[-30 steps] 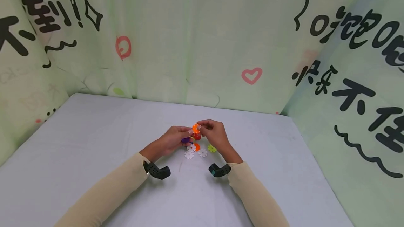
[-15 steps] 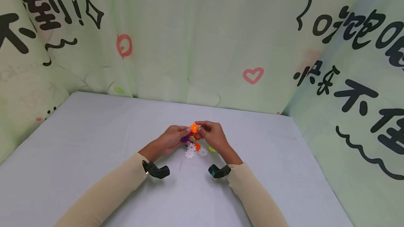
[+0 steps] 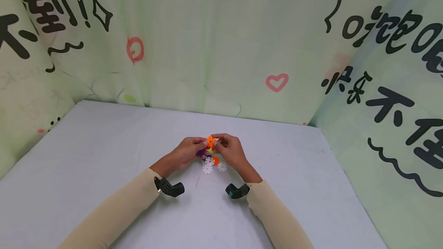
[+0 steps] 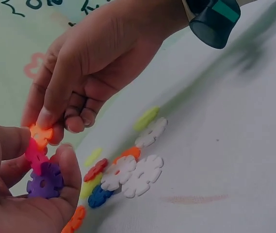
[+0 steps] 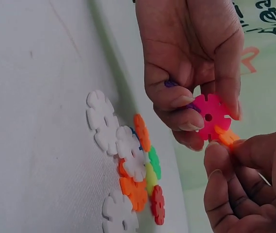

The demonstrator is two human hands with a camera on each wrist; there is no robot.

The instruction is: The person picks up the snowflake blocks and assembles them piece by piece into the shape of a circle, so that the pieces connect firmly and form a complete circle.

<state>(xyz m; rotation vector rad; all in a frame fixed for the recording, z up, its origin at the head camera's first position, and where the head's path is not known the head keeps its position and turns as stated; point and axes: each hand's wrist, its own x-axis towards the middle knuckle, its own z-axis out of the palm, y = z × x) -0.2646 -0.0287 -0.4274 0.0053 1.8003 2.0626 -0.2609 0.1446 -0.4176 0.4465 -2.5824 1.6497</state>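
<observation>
My left hand [image 3: 183, 152] holds a pink snowflake disc [image 5: 216, 110] and a purple snowflake disc [image 4: 45, 182], which look joined edge to edge. Between the thumb and fingers of my right hand [image 3: 231, 152] is pinched an orange snowflake disc [image 4: 42, 136]. Its notched rim meets the pink disc's edge. How deep the slots sit is hidden by the fingers. Both hands are raised above a small pile of loose discs, including a white disc [image 4: 142, 176], a blue disc [image 4: 100, 195] and a red disc [image 5: 158, 205].
The loose discs lie close together on a white-covered table [image 3: 194, 218], just under and in front of the hands. A yellow-green disc [image 4: 147, 118] lies at the pile's edge. Behind the table hangs a pale green curtain [image 3: 180, 49] with black lettering.
Both hands have drifted slightly left with the discs. The orange disc has moved left and now faces the head camera more fully. My right hand now covers the yellow-green disc in the head view.
</observation>
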